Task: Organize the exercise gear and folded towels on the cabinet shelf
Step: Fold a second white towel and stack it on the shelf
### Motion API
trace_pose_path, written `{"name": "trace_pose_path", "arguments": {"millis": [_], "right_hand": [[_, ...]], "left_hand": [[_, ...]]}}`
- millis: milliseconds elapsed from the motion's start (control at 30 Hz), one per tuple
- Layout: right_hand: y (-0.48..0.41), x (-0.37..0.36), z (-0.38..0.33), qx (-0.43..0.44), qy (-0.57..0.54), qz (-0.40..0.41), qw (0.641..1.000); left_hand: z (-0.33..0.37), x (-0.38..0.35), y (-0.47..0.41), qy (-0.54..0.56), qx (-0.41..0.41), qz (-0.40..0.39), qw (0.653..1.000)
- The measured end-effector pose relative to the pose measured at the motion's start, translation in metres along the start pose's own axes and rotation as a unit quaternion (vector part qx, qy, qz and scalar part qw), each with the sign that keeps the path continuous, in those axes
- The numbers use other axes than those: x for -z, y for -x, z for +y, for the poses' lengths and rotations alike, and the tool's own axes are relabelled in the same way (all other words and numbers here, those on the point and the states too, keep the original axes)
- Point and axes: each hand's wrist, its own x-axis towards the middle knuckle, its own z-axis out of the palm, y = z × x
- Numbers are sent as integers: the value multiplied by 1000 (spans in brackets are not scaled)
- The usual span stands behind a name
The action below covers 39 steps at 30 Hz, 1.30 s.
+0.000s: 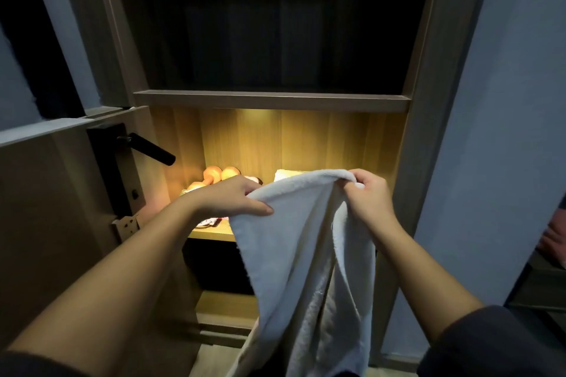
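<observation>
A white towel (294, 254) hangs unfolded in front of the lit cabinet shelf (211, 234). My left hand (235, 196) pinches its upper left edge and my right hand (370, 196) grips its upper right corner, so the cloth drapes down between them. Orange dumbbells (217, 176) lie at the back left of the shelf. A folded white towel (284, 175) sits at the back right, mostly hidden behind the hanging one. A small white and pink item (208, 221) lies near the shelf's front left edge.
A door with a black lever handle (150, 147) stands open at the left, close to my left forearm. Above the lit shelf is a dark compartment (269, 24). A blue-grey wall (505, 131) runs down the right. Lower shelves sit below.
</observation>
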Motion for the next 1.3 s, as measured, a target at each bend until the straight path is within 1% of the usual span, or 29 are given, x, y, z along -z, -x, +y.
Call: {"name": "trace_pose_path", "arguments": {"millis": [67,133,200,267,333,467,633,767,867,1000,1167,1300], "right_hand": [[-1,3,1,-2,1,-2,1000],[0,3,1,-3,6,-6,1000],[0,3,0,-3,5,-5,1000],[-3,1,-1,-10,-2,-1,1000],[-6,-2,-5,-14,-5,3,1000],[-18,-4,-21,-8,-11,10,1000],[-25,2,-51,24,-44,-3,999],[-34,12,-97,31,-91,12,995],[-39,23,-142,60,-100,24,993],[-30,38,-190,78,-119,20,990],[-8,63,-242,108,-157,15,982],[5,83,-282,137,-181,8,974]], "left_hand": [[-6,-2,4,115,18,3,993],[-10,-7,5,217,16,35,975],[-8,-10,3,317,1,135,939],[-3,-5,0,374,4,231,898],[6,3,-1,377,9,272,885],[22,10,-5,371,-3,325,870],[45,18,2,346,-40,399,848],[83,48,14,350,-110,415,832],[116,71,26,345,-146,431,821],[147,88,45,374,-197,422,802],[180,101,77,365,-246,422,793],[206,111,103,380,-281,422,774]]}}
